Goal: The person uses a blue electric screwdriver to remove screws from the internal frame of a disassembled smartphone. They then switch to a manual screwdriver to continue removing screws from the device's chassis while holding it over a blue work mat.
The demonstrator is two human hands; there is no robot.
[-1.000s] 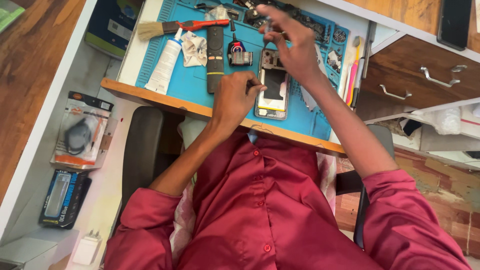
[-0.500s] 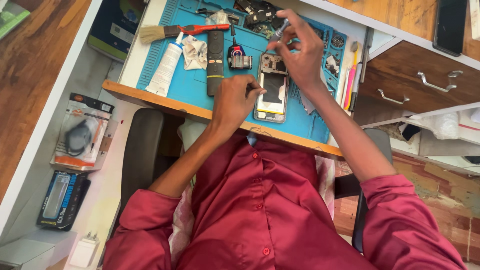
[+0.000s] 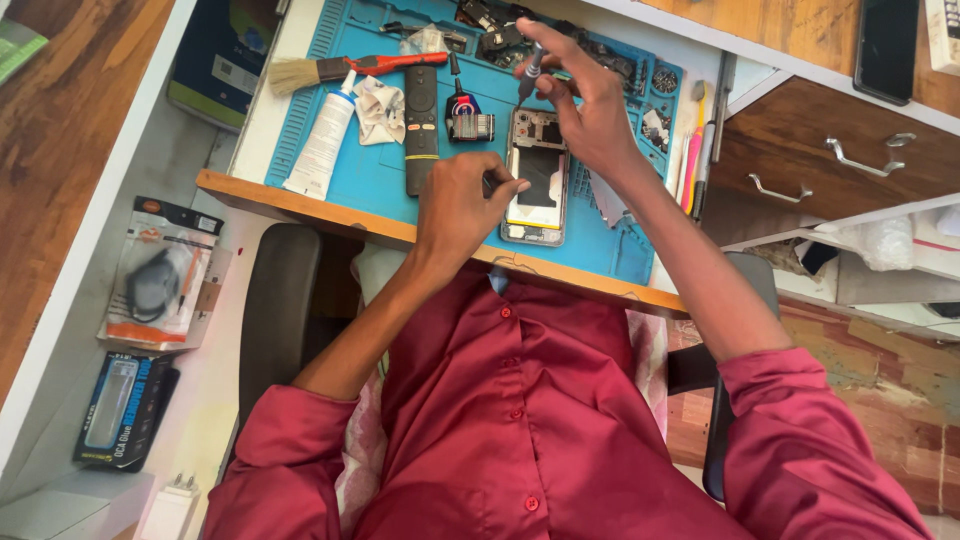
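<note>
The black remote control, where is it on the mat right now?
In the head view the black remote control lies lengthwise on the blue mat, left of the opened phone, between a crumpled cloth and the left hand.

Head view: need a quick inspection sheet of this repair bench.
Surface: blue repair mat on a wood-edged white bench.
Job's things: opened phone, back cover off, lying flat on the mat; thin screwdriver over its top end.
Clutter: black remote, white tube, brush with red handle, crumpled cloth, small parts along the mat's far edge, pens at its right edge.
Grippers: left hand steadies the phone's left edge; right hand grips the screwdriver.
Cables: nothing seen loose.
Surroundings: packaged accessories on the left, wooden drawers on the right, a dark phone above them.
</note>
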